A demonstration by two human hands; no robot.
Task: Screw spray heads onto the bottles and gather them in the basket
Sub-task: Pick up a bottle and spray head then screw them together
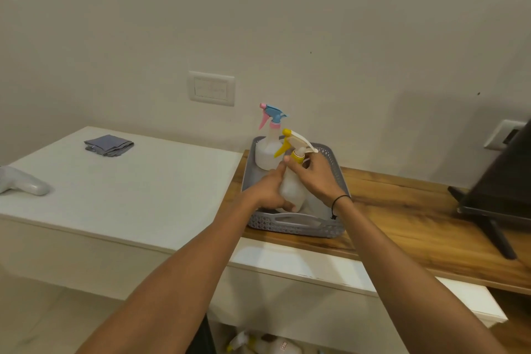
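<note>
A grey perforated basket [296, 225] stands on the wooden shelf. At its far end a white bottle [265, 152] with a blue and pink spray head [273, 115] stands upright. Nearer, a second white bottle [291, 187] carrying a yellow and white spray head [293, 141] sits tilted inside the basket. My left hand [268, 192] grips this bottle's body from the left. My right hand [313, 175] holds it at the yellow collar under the spray head.
A folded grey cloth [109, 145] and a white object [26, 184] lie on the white table [129, 195] to the left. A dark stand [500, 195] occupies the wooden shelf [402, 215] on the right. More bottles [264, 345] lie below.
</note>
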